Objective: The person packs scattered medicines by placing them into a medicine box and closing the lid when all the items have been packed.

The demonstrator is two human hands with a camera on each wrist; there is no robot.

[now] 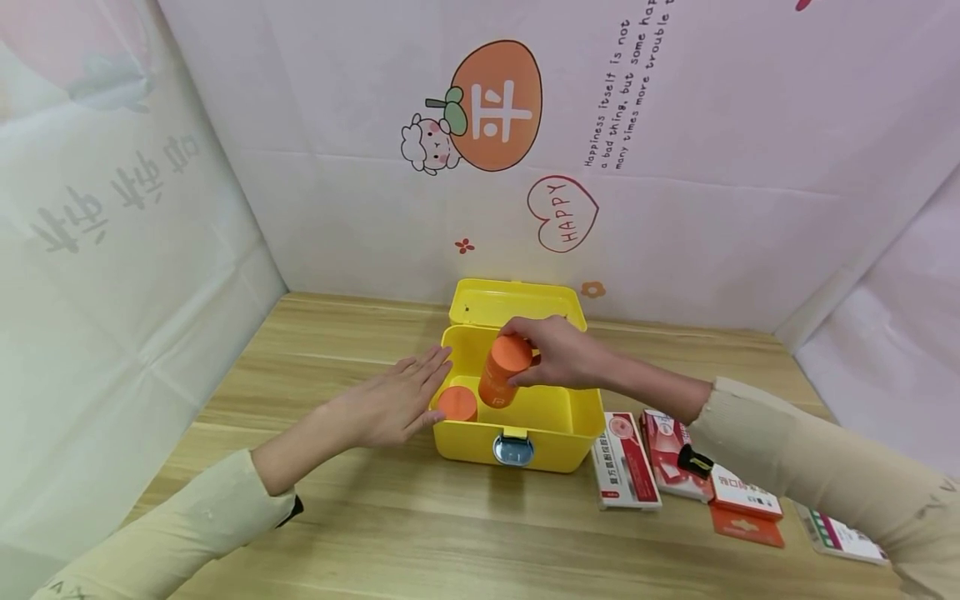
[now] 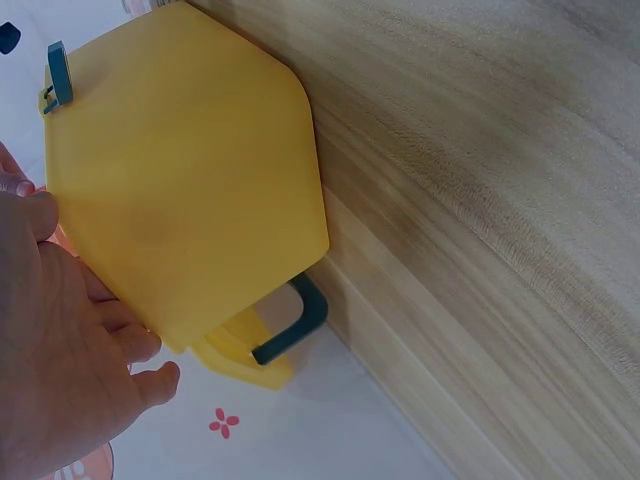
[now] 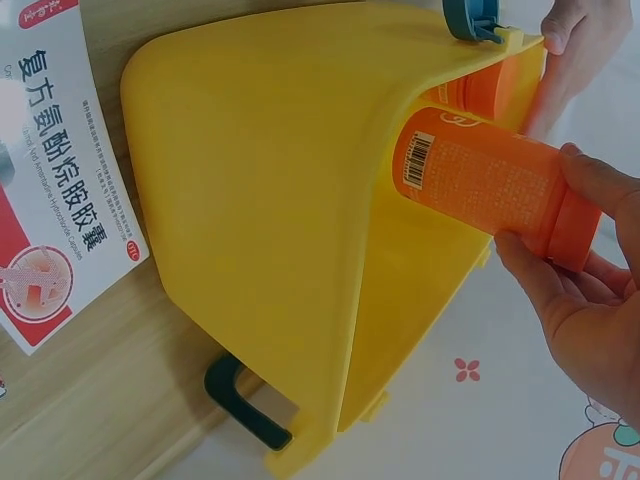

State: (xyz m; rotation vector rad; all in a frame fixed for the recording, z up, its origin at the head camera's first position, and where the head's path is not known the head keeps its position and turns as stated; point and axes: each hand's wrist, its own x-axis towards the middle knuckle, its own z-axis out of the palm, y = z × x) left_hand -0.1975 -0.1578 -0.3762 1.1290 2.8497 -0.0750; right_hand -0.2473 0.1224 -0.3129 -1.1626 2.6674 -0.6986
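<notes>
A yellow box (image 1: pixel 465 442) stands on the table with its lid (image 1: pixel 517 304) swung back. My right hand (image 1: pixel 562 354) grips an orange bottle (image 1: pixel 498 379) by its cap end, tilted, its lower end inside the box. In the right wrist view the bottle (image 3: pixel 480 175) shows a barcode and small print. A second orange bottle (image 1: pixel 457 403) is in the box's left front corner, only its lid clearly visible from above. My left hand (image 1: pixel 393 400) rests with straight fingers at the box's left rim; in the left wrist view the hand (image 2: pixel 80 350) touches the yellow wall (image 2: pixel 190 170).
Right of the box lie several flat medicine boxes: a white-and-red one (image 1: pixel 628 461), a red one (image 1: pixel 667 450), a white-and-orange one (image 1: pixel 746 500) and one with green marks (image 1: pixel 843 533). A printed white curtain (image 1: pixel 360 225) hangs behind the wooden table (image 1: pixel 420 533).
</notes>
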